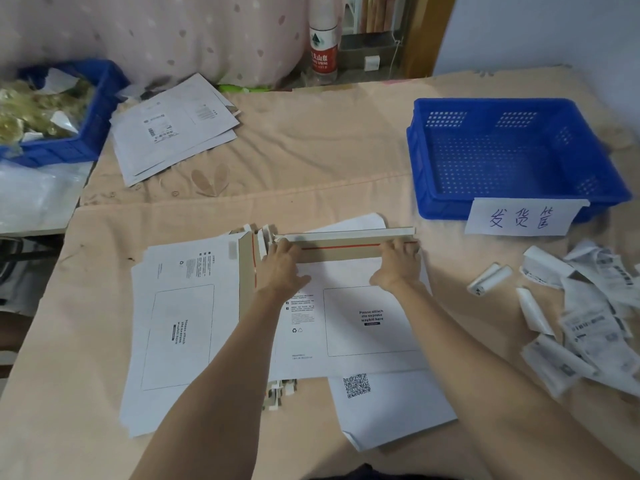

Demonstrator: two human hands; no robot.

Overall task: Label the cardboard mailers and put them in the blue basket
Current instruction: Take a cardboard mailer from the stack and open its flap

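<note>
Head view, items as they lie before you.

Basket point(512, 157): blue, perforated, on the cloth at far right; nothing inside that shows. A white paper sign point(519, 218) with handwritten characters hangs on its near wall.

Mailer point(353, 306): white, flat on the table point(311, 140) straight ahead of you, printed waybill box facing up and unlabelled. Its brown flap point(346, 249) with a red strip stands raised along the far edge.

Your left hand point(282, 268): fingers curled over the left end of the flap, thumb spread on the mailer face. Your right hand point(398, 265): fingers curled over the right end of the same flap. Both grip the flap.

Mailer stack point(183, 323): more white mailers just left of the held one, partly under it; another with a QR code point(356, 385) pokes out at the near side.

Labelled mailers point(173, 126): a loose pile at far left, the top one carrying a printed label.

Second basket point(86, 133): blue, at the far left edge, filled with yellowish crumpled material and scraps of paper.

Labels point(588, 334): a heap of curled printed slips at right, near the basket. Two small white rolls point(488, 279) lie just beside them.

Bottle point(323, 50): red and white label, upright behind the table.
</note>
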